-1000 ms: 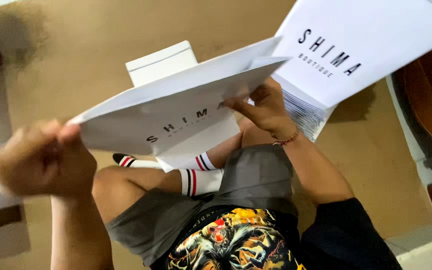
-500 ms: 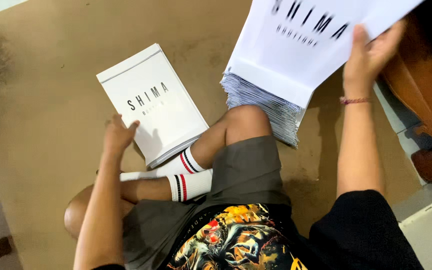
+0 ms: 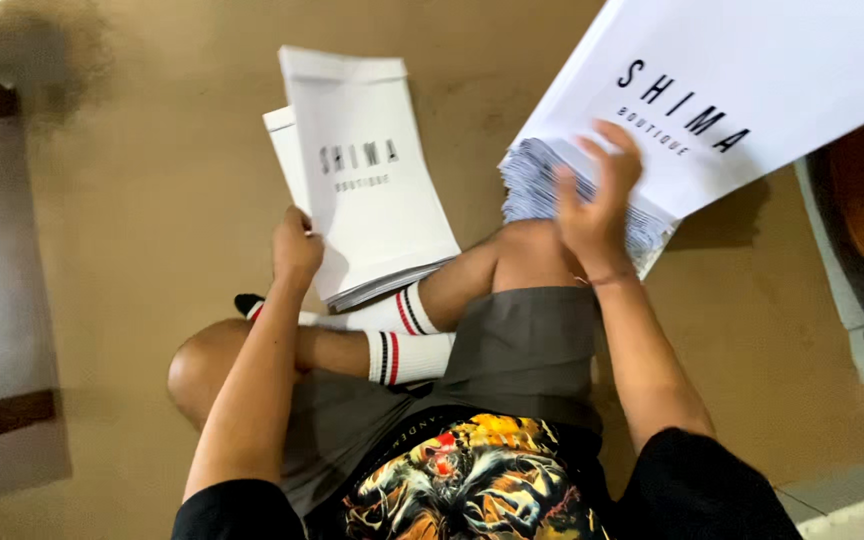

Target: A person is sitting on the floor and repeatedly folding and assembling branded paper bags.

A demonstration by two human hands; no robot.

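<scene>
Sitting cross-legged on the brown floor (image 3: 152,200), my left hand (image 3: 297,250) grips the bottom edge of the top white mailer bag (image 3: 372,190) on a small pile beside my knee. My right hand (image 3: 597,195) is spread open, fingers on a thick stack of the same flat bags (image 3: 742,100) propped over my right knee.

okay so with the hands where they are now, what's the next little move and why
Probably let the left hand release the white bag. It lies flat on the small pile on the floor, with that hand at its lower-left edge. The right hand already rests on the big stack by the knee, placed to peel off another.
</scene>
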